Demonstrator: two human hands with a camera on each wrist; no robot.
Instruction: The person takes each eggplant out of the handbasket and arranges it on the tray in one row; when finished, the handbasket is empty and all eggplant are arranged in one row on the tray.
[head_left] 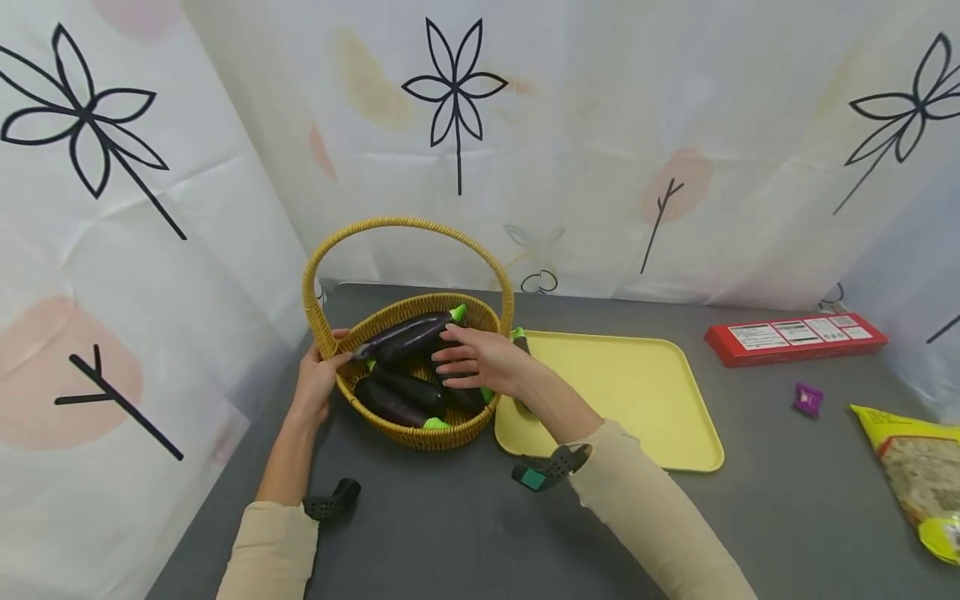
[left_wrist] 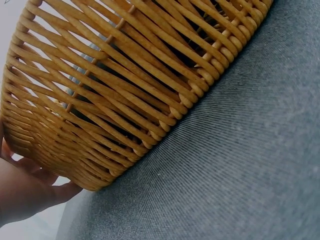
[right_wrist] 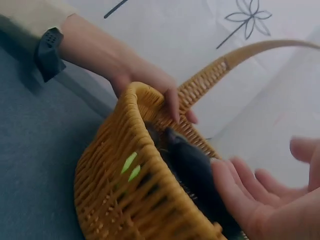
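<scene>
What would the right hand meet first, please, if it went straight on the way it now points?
The right hand would probably meet a dark eggplant in the basket, though depth is unclear.

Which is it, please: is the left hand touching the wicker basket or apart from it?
Touching. The head view shows the left hand holding the wicker basket, its thumb over the rim; the left wrist view shows fingers against the outer weave.

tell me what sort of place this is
Likely a staged, curtained-off booth, though the wider room is out of view: printed white sheeting hangs behind and beside a grey tabletop holding a wicker basket of eggplants.
</scene>
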